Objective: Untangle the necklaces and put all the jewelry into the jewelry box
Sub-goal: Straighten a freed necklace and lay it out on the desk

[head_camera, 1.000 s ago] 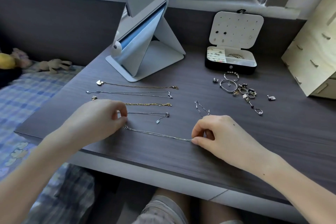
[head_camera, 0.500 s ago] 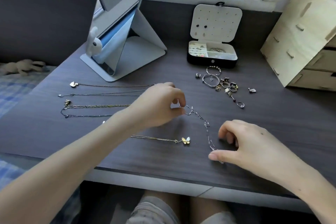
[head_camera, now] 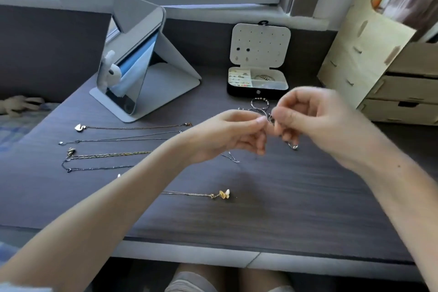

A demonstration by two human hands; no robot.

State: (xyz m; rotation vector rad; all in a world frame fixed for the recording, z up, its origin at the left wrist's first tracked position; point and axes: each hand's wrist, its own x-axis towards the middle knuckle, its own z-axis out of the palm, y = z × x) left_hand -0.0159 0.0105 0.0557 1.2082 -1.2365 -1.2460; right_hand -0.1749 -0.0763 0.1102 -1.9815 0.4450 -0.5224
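Since prev. frame, L hand & R hand are raised off desk; silver chain is pinched btwn curled fingertips of both. Necklaces are laid at 9 o'clock, butterfly necklace at 6, jewelry box open at 12.

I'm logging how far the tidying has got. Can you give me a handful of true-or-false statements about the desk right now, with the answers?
1. The jewelry box stands open. True.
2. The butterfly necklace is inside the box. False: it lies on the desk, towards the front edge.
3. The left hand and right hand meet above the desk, both pinching a thin chain. True.
4. The swan necklace is knotted with the others. False: it lies stretched out in its own row.
5. Loose rings and bangles lie just in front of the box. True.
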